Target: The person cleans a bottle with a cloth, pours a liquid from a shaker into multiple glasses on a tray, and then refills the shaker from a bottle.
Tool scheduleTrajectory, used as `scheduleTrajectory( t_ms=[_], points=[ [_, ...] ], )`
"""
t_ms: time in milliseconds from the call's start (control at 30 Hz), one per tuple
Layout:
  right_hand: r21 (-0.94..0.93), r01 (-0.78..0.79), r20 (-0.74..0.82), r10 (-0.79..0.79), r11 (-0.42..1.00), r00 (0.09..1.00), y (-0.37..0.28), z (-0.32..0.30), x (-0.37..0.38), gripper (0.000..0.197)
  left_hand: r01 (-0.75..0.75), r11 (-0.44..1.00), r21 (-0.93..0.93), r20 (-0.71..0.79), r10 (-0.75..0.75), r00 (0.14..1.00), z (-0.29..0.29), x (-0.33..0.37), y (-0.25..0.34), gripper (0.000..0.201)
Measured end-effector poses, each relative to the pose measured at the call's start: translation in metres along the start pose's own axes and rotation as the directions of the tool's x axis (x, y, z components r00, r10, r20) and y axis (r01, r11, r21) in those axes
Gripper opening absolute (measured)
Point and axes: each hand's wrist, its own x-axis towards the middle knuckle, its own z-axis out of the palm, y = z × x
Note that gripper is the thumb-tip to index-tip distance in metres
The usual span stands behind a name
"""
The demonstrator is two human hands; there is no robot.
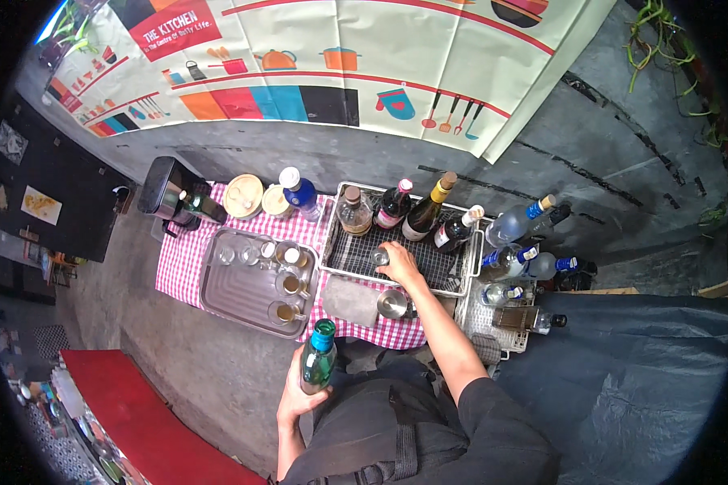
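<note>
My left hand [298, 386] is wrapped round a green glass bottle [318, 368] with a blue band at its neck, held upright close to my body. Farther out, my right hand [399, 265] grips a small clear glass [379, 256] over the black mesh of a white wire rack [325, 260]. Behind that glass, several bottles stand along the rack's back, among them a clear squat bottle [354, 213] and a dark one with a yellow neck [423, 214]. A metal cup [392, 304] and a grey folded cloth [351, 301] lie nearer to me.
Left of the rack, a brown tray [226, 297] holds several glasses and cups, two with brown liquid. Behind it are lidded round containers [243, 196], a blue bottle [299, 194] and a black machine [166, 190]. More bottles [510, 260] crowd the right. A red-topped surface [129, 412] stands lower left.
</note>
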Motion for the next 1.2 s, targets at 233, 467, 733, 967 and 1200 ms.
scheduleTrajectory(
  t_ms=[233,467,733,967,1200],
  points=[
    [0.008,0.063,0.004,-0.063,0.998,0.998,-0.01,0.006,0.005,0.073,-0.026,0.998,0.065,0.015,0.025,1.0,-0.006,0.002,0.004,0.099],
    [0.16,0.104,-0.21,-0.069,0.982,0.975,-0.008,0.009,0.009,0.054,0.007,1.0,0.024,0.059,-0.009,0.998,-0.008,0.003,-0.002,0.099],
    [0.403,0.226,-0.35,-0.079,0.887,0.933,-0.062,-0.058,-0.057,0.054,-0.028,0.992,0.121,0.088,0.017,0.996,-0.01,0.005,-0.004,0.099],
    [0.4,0.271,-0.247,-0.182,0.876,0.952,-0.088,-0.096,-0.149,0.048,-0.035,0.99,0.134,0.119,0.019,0.993,0.003,0.007,-0.015,0.097],
    [0.543,0.267,-0.124,-0.238,0.796,0.963,-0.077,-0.09,-0.184,0.051,0.008,0.992,0.124,0.125,-0.024,0.992,0.037,-0.003,-0.017,0.101]
  ],
)
